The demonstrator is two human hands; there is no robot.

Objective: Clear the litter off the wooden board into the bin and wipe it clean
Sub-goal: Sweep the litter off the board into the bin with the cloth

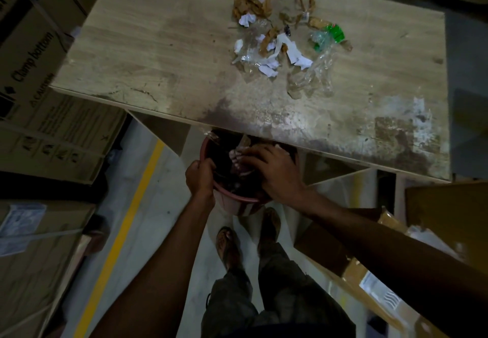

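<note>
Left hand (200, 176) has its grip clamped on the rim of the bin (205, 150), which sits tucked partly under the near edge of the counter (148, 47), mouth facing up and axis close to upright. Right hand (276, 172) is down over the opening, fingers bent among scraps, and I can't tell whether that grip holds anything. Best to keep the rim level below the edge, then sweep the litter (280, 44), heaped well back on the right, straight toward it.
</note>
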